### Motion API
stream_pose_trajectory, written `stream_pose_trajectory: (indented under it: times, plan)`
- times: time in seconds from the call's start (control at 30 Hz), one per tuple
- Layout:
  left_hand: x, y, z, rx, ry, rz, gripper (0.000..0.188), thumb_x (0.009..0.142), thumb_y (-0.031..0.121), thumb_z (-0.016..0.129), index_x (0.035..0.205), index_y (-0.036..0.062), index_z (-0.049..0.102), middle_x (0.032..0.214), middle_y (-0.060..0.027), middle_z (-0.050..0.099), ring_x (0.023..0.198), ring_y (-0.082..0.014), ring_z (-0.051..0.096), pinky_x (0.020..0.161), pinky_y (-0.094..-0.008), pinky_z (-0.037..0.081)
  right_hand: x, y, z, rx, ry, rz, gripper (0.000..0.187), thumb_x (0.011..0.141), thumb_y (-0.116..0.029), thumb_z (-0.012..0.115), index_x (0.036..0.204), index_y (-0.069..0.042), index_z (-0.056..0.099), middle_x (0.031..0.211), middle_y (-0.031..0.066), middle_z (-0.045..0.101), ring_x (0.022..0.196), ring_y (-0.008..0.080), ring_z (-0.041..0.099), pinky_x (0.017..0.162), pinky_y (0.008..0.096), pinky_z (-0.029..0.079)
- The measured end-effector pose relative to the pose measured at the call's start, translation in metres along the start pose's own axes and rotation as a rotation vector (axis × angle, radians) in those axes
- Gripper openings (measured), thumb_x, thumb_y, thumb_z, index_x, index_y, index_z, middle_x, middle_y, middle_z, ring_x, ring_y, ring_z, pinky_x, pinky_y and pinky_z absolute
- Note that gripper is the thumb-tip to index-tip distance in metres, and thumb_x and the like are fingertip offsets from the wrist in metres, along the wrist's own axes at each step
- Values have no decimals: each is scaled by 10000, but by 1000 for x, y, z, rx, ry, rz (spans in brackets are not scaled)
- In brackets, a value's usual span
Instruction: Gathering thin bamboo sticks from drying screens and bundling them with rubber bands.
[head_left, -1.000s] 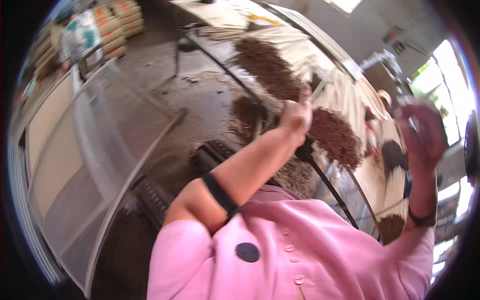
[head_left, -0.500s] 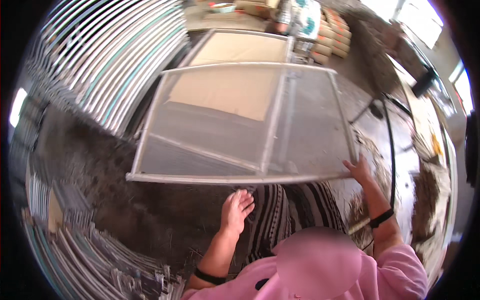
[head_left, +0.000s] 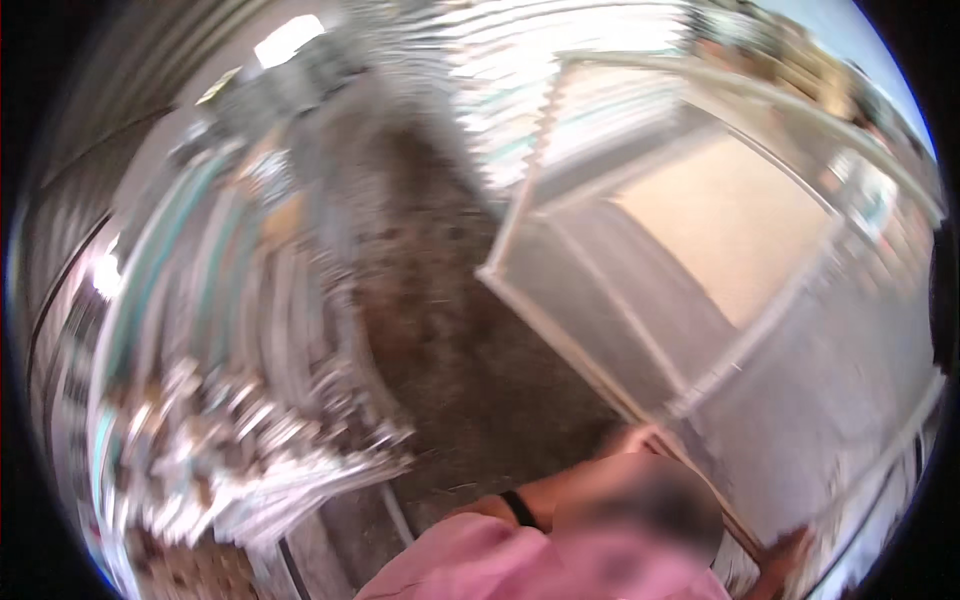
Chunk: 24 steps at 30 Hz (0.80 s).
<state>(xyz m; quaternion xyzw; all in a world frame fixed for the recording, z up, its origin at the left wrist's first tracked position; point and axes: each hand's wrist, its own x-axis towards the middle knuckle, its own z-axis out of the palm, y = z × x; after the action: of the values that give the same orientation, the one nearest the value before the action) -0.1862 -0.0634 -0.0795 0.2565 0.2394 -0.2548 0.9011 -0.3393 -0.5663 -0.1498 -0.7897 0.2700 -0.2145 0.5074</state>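
A large rectangular mesh screen [head_left: 562, 344] with a pale frame and a crossbar is held up in front of me, slanting toward the upper right. Its see-through mesh shows a beige sheet [head_left: 740, 220] behind it. My left hand [head_left: 635, 440] is closed on the near rail, close to where the crossbar meets it. Farther right on that rail, near its corner, my right hand [head_left: 785, 560] grips the frame. Motion blurs both hands, and some of the fingers are hidden.
A tall stack of similar frames [head_left: 230, 300] with white and teal edges stands at my left. Another stack [head_left: 490, 110] rises at the far side, behind the screen. Dark brown floor [head_left: 440, 300] runs between them.
My view has swung left, so the left stack shows more fully. The screen now sits to the right, turned at a slant. My left hand has gone from open and free to holding the rail.
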Motion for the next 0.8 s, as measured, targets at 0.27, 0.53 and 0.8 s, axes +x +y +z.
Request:
stream_pose_trajectory:
  times: [0.27, 0.53, 0.8]
  plan:
    - [-231, 71, 108, 500, -365, 1283, 399, 913, 130, 582, 1251, 9, 406, 970, -30, 580, 889, -76, 573, 733, -247, 495, -57, -285, 144, 393, -219, -65, 500, 898, -266, 516, 1265, 68, 451, 1124, 174, 568, 966, 334, 570, 809, 484, 474]
    - [-552, 113, 110, 795, 885, 2655, 638, 787, 30, 674, 1297, -76, 306, 1086, -137, 519, 989, -203, 528, 884, -322, 420, -140, -564, 218, 525, -1000, -527, 435, 866, -377, 558, 1102, -12, 535, 973, 70, 573, 896, 209, 540, 793, 377, 443]
    - [-786, 201, -31, 495, 1857, 2363, 749, 785, 261, 672, 1210, -240, 314, 1250, -379, 415, 1221, -415, 409, 1042, -419, 303, -374, -823, 315, 359, -1777, -752, 262, 805, -110, 588, 953, 106, 601, 872, 189, 647, 750, 240, 631, 717, 334, 503]
